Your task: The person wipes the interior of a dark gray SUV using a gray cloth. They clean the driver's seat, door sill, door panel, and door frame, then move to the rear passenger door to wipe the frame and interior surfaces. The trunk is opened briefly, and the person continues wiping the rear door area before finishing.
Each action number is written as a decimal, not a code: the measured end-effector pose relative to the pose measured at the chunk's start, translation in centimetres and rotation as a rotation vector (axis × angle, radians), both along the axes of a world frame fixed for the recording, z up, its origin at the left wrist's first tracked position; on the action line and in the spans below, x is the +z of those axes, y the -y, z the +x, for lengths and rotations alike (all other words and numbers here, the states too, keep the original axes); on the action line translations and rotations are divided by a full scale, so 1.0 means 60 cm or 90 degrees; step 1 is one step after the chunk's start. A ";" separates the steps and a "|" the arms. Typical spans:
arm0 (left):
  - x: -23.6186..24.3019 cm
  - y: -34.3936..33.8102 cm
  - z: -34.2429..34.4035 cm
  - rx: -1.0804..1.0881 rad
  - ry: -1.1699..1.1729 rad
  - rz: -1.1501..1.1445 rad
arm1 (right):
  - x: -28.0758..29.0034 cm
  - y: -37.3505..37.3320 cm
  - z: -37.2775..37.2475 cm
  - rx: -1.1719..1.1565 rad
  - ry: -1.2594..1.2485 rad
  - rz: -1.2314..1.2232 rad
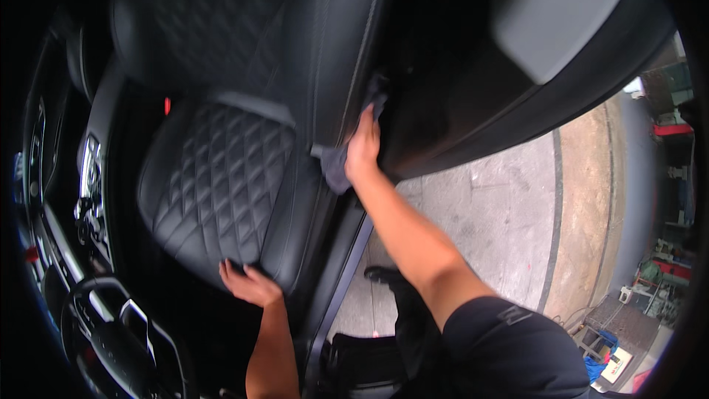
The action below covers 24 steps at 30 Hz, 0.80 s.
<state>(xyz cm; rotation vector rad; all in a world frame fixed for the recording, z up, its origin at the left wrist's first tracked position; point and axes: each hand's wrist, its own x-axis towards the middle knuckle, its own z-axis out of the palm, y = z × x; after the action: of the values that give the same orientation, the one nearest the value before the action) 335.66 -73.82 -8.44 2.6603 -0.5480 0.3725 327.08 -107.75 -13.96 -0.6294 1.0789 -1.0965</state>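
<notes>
A black leather car seat [229, 162] with diamond quilting and light stitching fills the middle left. Bare fingers of my left hand [251, 286] lie slightly apart on the front edge of its cushion. Farther up, my right hand [363, 149] holds a dark grey cloth [337, 170] at the outer side of the seat backrest [340, 52], beside the dark pillar trim. Part of the cloth hangs below the hand towards the door sill. More dark cloth seems to show beyond the fingertips, blurred against the black trim.
At the lower left stands the steering wheel [125, 332]. A red seat-belt buckle [168, 106] shows beside the cushion. The door sill [347, 266] runs along the seat's right side, with grey concrete floor [480, 199] outside. Shelves and a cluttered bench [620, 318] are at the far right.
</notes>
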 end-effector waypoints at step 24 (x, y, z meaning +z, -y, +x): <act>-0.002 -0.005 0.005 -0.028 0.016 -0.003 | 0.085 -0.265 -0.097 0.350 -0.297 0.016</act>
<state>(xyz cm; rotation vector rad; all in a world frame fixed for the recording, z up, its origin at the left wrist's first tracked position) 335.98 -73.49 -8.59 2.6382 -0.6111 0.3935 321.26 -91.84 -8.85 -1.1183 1.2083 -0.4637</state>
